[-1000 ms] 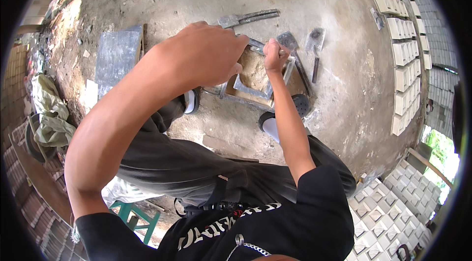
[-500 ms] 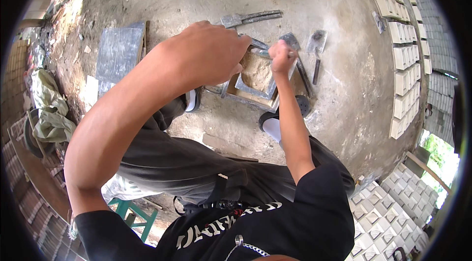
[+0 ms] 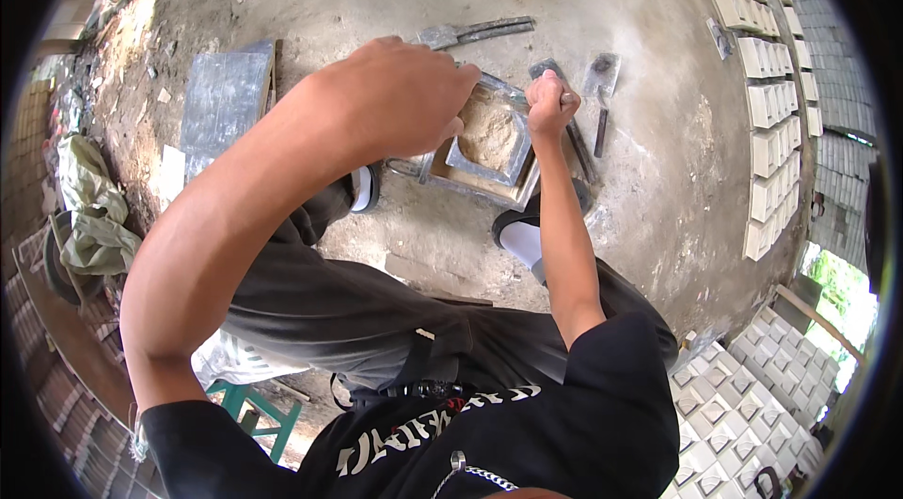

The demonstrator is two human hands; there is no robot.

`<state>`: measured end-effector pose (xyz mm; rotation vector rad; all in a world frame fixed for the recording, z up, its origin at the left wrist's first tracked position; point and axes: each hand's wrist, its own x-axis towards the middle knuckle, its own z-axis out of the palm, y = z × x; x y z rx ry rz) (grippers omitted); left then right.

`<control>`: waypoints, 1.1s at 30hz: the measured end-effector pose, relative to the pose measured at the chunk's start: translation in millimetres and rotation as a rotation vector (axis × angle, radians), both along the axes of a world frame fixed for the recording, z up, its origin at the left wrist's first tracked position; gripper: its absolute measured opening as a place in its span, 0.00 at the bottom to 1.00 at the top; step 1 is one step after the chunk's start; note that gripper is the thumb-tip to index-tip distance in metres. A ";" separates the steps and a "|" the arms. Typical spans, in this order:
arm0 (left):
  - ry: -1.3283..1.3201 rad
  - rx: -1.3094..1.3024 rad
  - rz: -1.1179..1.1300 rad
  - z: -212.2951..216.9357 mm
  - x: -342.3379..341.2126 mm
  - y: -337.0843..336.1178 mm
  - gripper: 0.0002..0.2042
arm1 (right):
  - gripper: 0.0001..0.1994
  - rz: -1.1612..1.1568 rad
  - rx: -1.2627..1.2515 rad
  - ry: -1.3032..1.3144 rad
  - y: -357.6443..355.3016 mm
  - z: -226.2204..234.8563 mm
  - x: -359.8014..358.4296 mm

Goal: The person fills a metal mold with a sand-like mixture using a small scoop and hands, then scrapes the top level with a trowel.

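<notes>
A square metal mould (image 3: 467,163) filled with pale, sandy powder (image 3: 489,137) sits on the floor between my feet, set within a larger boxy frame (image 3: 480,189). Over its left side is my left hand (image 3: 400,95), large in view; the fingers curl downward and what they grip is hidden. At the far right corner my right hand (image 3: 548,109) makes a fist, with a small grey end showing beside it. The thing in that fist is too hidden to name. Beside the right hand lie a dark long-handled tool (image 3: 577,143) and a small trowel (image 3: 602,90).
Metal tongs-like bars (image 3: 489,31) lie beyond the mould. A flat grey board (image 3: 226,99) is on the left. Rows of cream tiles (image 3: 771,104) line the right wall, with more patterned tiles (image 3: 724,424) at lower right. A green stool (image 3: 259,414) stands behind my left side.
My right hand has shifted slightly right and turned more upright, and the powder surface is more exposed. The left hand has barely moved.
</notes>
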<state>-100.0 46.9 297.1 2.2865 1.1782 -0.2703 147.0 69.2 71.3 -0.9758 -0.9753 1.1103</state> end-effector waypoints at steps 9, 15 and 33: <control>0.037 -0.055 0.012 0.9 -0.9 7.3 0.23 | 0.22 -0.047 -0.026 -0.137 -1.7 -23.3 1.1; 0.015 0.009 -0.018 -3.9 -3.6 3.9 0.23 | 0.22 -0.013 -0.006 0.005 4.2 -12.3 9.0; 0.071 0.042 0.063 -1.4 -16.4 17.4 0.21 | 0.20 0.026 0.026 -0.122 4.3 -27.3 -25.9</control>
